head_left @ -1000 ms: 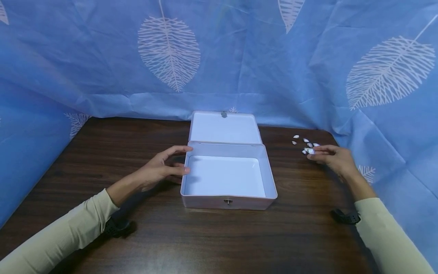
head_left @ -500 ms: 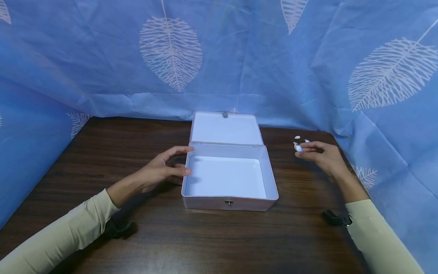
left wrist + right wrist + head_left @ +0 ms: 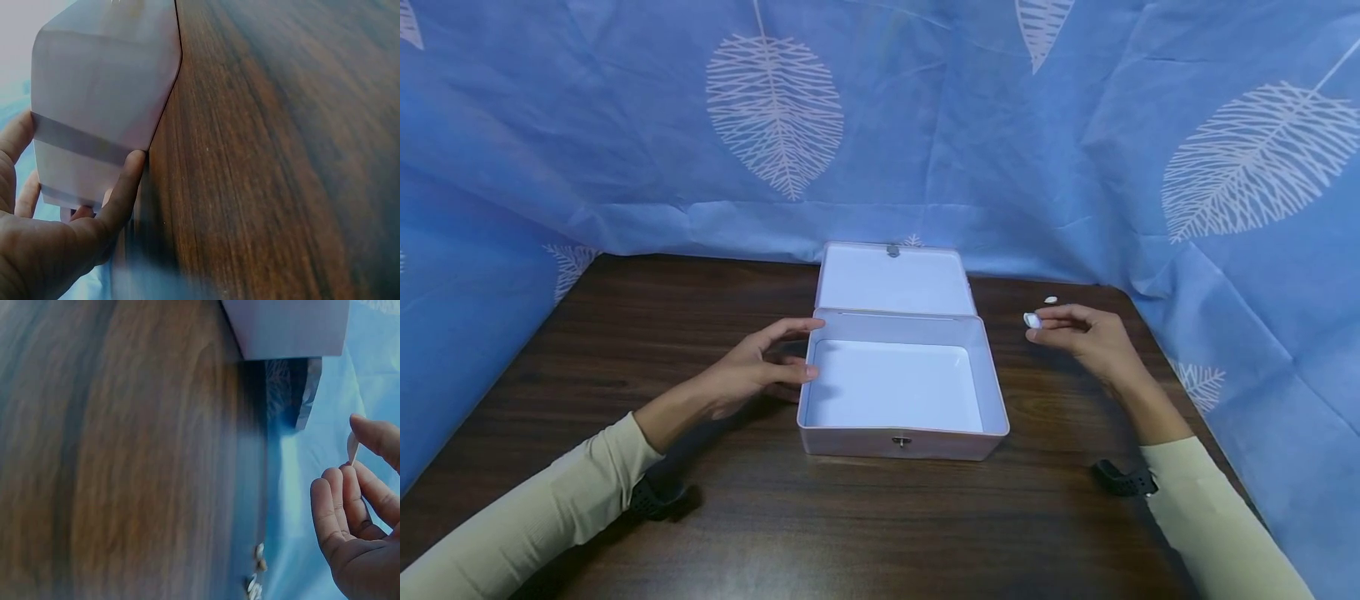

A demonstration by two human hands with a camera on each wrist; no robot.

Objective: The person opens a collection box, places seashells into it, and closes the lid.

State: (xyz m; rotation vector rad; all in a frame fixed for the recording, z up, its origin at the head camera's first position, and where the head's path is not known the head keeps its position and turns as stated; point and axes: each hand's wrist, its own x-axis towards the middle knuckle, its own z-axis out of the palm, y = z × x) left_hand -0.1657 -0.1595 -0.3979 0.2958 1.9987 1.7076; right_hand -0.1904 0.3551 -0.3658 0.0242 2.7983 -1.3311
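A pale hinged box (image 3: 895, 443) with a white inside stands on the dark wooden table, its lid (image 3: 891, 282) folded back. My left hand (image 3: 741, 371) rests spread fingertips against the box's left wall; the left wrist view shows the thumb (image 3: 128, 181) low on that wall and other fingers along it. Right of the box, my right hand (image 3: 1090, 342) pinches a small white shell (image 3: 1032, 320) between thumb and fingers. In the right wrist view this shell (image 3: 352, 448) shows edge-on as a thin oval. Behind that hand lies another white shell (image 3: 1050, 299).
Several small shells (image 3: 254, 587) lie on the table in the right wrist view, hidden behind the right hand in the head view. A metal clasp (image 3: 901, 442) sits on the box's front. A blue leaf-patterned curtain (image 3: 880, 125) hangs behind the table (image 3: 865, 533).
My right hand has moved left from the pile of shells, lifting one white shell toward the box. The left hand and the box have stayed put.
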